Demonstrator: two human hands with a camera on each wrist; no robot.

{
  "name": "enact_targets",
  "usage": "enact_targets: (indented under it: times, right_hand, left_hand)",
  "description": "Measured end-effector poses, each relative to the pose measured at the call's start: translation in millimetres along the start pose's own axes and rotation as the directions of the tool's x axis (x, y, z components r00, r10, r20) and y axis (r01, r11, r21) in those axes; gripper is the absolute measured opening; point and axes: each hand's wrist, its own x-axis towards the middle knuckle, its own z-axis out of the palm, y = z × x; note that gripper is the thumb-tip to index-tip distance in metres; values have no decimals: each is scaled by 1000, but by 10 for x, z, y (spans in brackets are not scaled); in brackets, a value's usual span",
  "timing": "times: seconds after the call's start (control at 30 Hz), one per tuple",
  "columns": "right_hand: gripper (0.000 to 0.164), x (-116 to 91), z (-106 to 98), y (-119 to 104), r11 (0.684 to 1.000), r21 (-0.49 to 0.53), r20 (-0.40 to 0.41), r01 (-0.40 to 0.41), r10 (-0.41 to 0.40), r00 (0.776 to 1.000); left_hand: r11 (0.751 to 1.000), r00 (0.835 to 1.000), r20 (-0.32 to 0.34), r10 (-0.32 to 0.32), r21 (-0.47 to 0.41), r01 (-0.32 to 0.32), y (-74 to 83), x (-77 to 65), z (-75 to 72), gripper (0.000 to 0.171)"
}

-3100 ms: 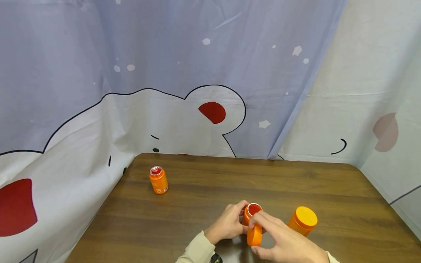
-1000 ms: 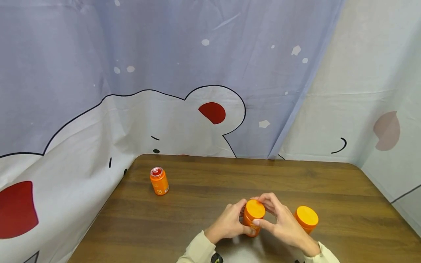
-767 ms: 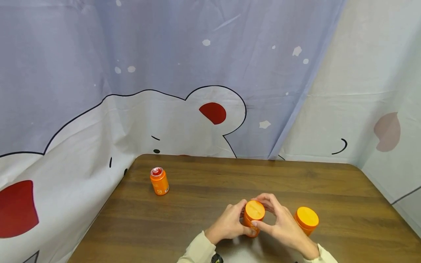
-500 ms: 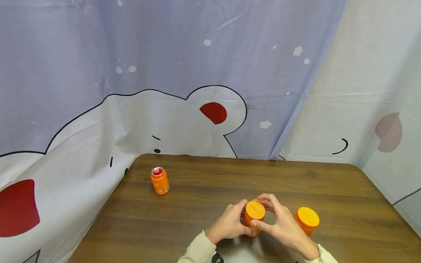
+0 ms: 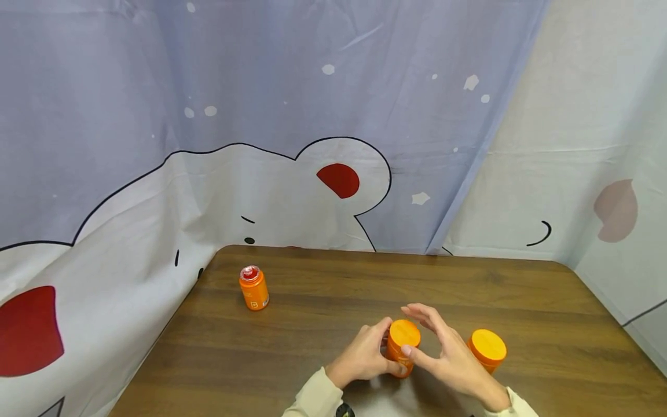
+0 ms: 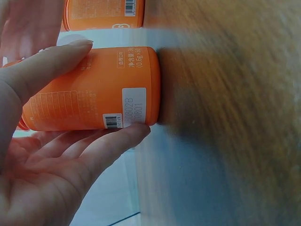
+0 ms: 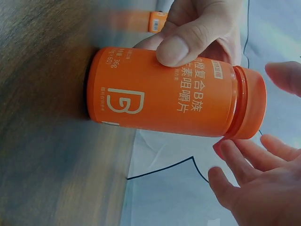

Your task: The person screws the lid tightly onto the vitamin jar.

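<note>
Viewed by me remotely: wooden table [image 5: 219,359]; right hand [image 5: 452,360], fingers spread beside the cap [image 5: 405,333]; left hand [image 5: 362,356], gripping the upright, capped orange bottle [image 7: 160,94], near, right of centre; second capped bottle [image 5: 488,347], right; lidless bottle [image 5: 254,292], far left.

Soft, even light lies flat on the printed curtain [image 5: 271,87]. I see a pale sheen on the wooden table [image 5: 323,284], on the near side of the held B-complex bottle [image 7: 160,96], and a dark shadow hugging its base. Beyond it, to its left, an uncapped bottle [image 5: 255,294] glints around the mouth. In the right wrist view the B-complex bottle's printing looks sharp, while the wood by its foot dims into blur.
</note>
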Motion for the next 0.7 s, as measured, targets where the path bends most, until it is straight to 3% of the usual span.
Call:
enact_targets:
  times: [0.13,0.43,0.7]
  right_hand:
    - [62,-6,-13,7,1000,-10,8,24,-24,1000]
    - [52,-4,-13,20,997,72,22,13,-14,1000]
    - [49,5,1,16,998,53,-16,20,-19,1000]
  left_hand:
    - [1000,1000,10,-13,-27,13,6,1,-1,49]
    - [1000,1000,5,0,-23,1,6,-1,1,51]
    - [999,1000,18,19,-47,-18,5,-7,-9,50]
